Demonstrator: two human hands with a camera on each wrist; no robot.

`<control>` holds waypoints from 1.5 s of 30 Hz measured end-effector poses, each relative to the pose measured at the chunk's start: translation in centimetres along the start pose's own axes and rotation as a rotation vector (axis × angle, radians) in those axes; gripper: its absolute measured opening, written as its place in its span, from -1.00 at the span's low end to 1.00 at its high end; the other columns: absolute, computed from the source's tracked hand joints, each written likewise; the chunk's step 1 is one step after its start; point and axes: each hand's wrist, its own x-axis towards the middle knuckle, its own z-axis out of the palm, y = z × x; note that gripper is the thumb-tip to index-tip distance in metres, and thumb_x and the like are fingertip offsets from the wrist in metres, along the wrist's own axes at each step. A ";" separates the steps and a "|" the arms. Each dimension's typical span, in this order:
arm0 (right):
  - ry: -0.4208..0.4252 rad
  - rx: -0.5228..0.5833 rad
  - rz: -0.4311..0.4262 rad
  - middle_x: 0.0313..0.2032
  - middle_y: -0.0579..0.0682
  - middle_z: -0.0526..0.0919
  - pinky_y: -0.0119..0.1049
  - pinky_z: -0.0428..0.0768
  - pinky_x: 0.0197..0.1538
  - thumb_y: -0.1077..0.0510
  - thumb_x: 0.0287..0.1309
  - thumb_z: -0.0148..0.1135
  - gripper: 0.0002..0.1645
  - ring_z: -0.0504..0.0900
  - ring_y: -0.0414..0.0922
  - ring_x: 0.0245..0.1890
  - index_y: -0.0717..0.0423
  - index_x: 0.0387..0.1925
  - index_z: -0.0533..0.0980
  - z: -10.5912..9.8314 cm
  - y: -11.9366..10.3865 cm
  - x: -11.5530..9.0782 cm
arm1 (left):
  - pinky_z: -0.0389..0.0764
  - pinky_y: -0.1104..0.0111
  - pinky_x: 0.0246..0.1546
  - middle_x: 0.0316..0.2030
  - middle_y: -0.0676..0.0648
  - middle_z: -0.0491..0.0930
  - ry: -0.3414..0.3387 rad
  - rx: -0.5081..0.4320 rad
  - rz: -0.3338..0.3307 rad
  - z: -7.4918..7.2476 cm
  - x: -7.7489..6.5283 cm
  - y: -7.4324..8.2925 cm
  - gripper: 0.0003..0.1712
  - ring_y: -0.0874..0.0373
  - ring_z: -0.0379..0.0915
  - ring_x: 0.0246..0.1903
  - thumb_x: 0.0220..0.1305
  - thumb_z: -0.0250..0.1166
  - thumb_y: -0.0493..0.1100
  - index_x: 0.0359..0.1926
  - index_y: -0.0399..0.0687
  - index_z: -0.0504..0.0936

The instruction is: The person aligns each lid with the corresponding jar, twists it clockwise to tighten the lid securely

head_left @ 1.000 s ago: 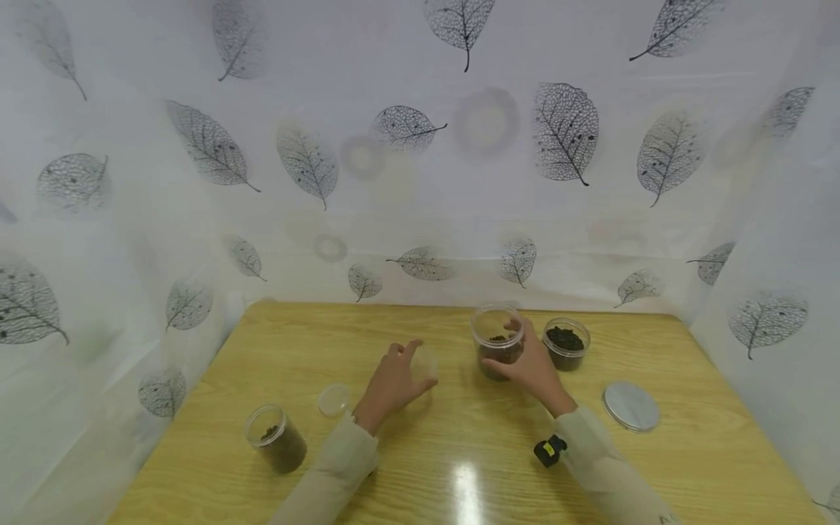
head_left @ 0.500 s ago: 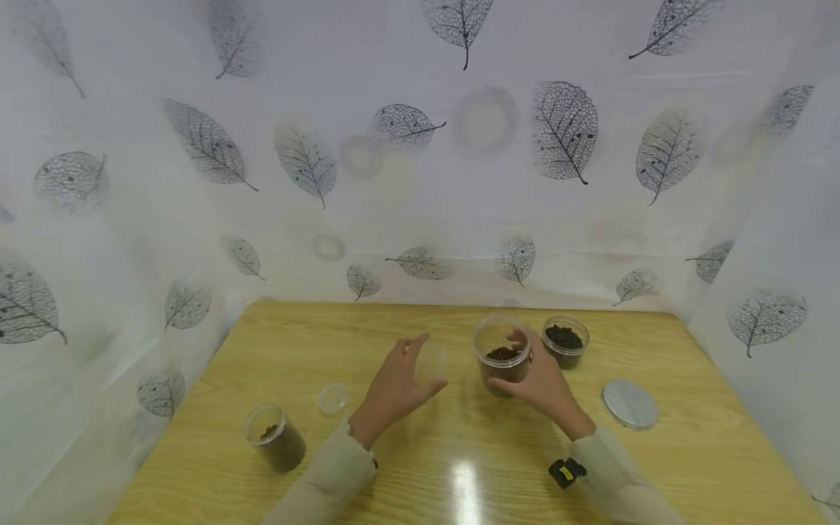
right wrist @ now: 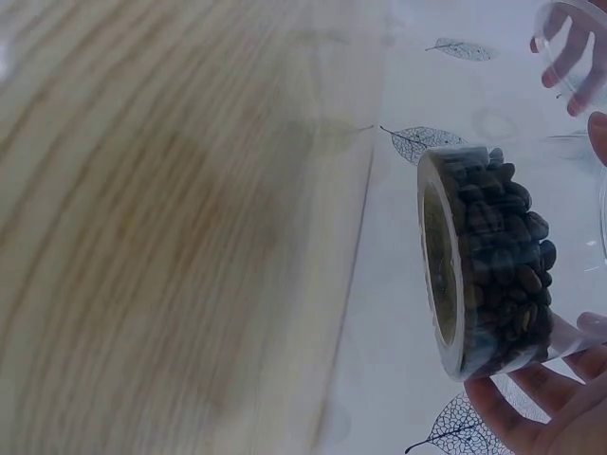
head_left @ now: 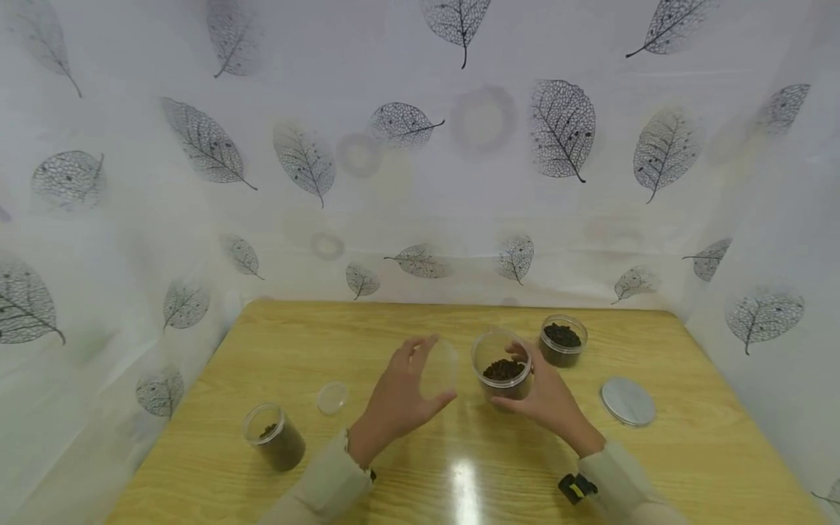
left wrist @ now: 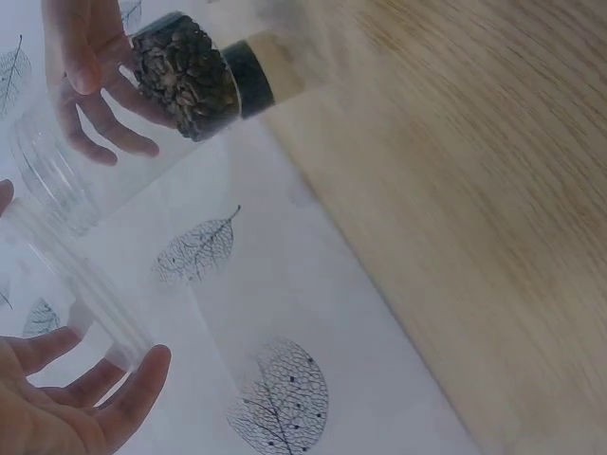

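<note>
In the head view my right hand (head_left: 551,399) grips a clear jar (head_left: 504,388) from its right side, thumb in front and fingers behind. Dark brown coffee beans (head_left: 504,370) fill its lower part. The jar tilts, its open mouth towards my left hand (head_left: 394,399). That hand pinches a clear round lid (head_left: 453,368) by its edge, held on edge just left of the jar. In the left wrist view the lid (left wrist: 81,275) faces the jar's mouth with a small gap between them. The right wrist view shows the jar's base (right wrist: 441,265) raised off the table.
A clear jar (head_left: 284,446) with dark contents stands at the left, a small clear disc (head_left: 332,398) beside it. At the back right is a short jar (head_left: 561,357) of dark pieces. A grey lid (head_left: 628,401) lies in front of it on the wooden table (head_left: 695,467).
The right hand has brought the jar nearer the person and tilted its mouth leftwards. The left hand has moved right with the lid, closing the distance to the jar.
</note>
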 end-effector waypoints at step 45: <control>-0.097 -0.122 -0.172 0.11 0.03 0.54 -0.07 0.60 0.01 -0.17 -0.36 0.56 0.17 0.57 -0.05 0.04 0.08 0.29 0.20 1.5 1.3 -2.8 | 0.55 0.26 0.07 0.21 -0.08 0.39 -0.038 0.039 0.261 3.0 0.0 4.5 0.10 0.07 0.37 0.16 -0.13 0.44 0.26 0.36 -0.09 0.18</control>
